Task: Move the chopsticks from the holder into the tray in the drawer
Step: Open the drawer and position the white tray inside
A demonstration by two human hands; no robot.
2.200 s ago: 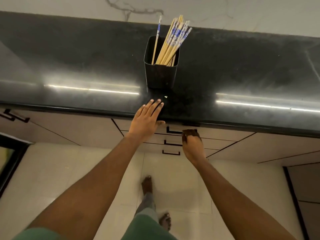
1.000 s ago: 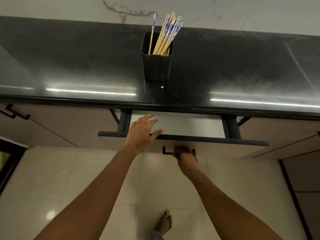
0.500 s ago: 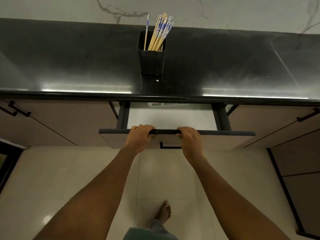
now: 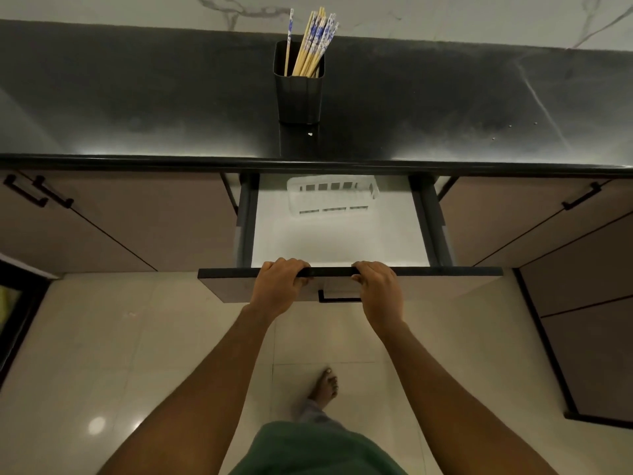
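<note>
Several wooden chopsticks [image 4: 313,46] with blue-and-white patterned tops stand in a black square holder [image 4: 298,94] on the dark countertop. Below it the drawer [image 4: 445,271] is pulled out, white inside. A white slotted plastic tray [image 4: 331,197] lies at the back of the drawer, partly under the counter edge. My left hand [image 4: 279,286] and my right hand [image 4: 378,289] both grip the top edge of the drawer front, fingers curled over it.
The black countertop [image 4: 137,97] runs the full width, with a marble wall behind. Brown cabinet doors with black handles [image 4: 37,193] flank the drawer. A black drawer pull [image 4: 339,298] sits between my hands. My foot [image 4: 323,385] stands on the tiled floor below.
The drawer has slid much farther out, and the white tray inside has come into sight. Earlier only my right hand pulled the handle; both hands now hold the drawer's top edge.
</note>
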